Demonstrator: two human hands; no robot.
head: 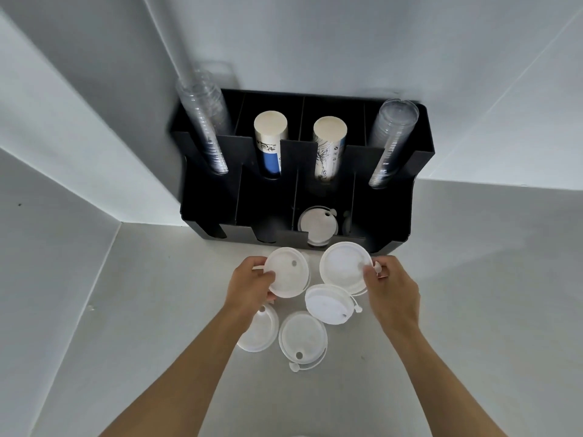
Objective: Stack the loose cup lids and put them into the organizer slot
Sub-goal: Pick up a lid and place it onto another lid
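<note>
Several white cup lids lie loose on the pale counter in front of a black organizer (391, 216). My left hand (250, 283) grips one lid (287, 275) by its left rim, lifted and tilted. My right hand (391, 288) pinches the right edge of another lid (342, 274). Between the hands a third lid (328, 305) leans at an angle. Two more lids lie nearer me, one (303, 337) with its plug tab, one (260, 331) partly under my left wrist. A lid stack (317, 227) stands in a front organizer slot.
The organizer stands against the white wall in a corner. Its back slots hold two stacks of clear plastic cups (205, 121) (391, 140) and two stacks of paper cups (269, 143) (328, 146). A wall panel closes the counter on the left.
</note>
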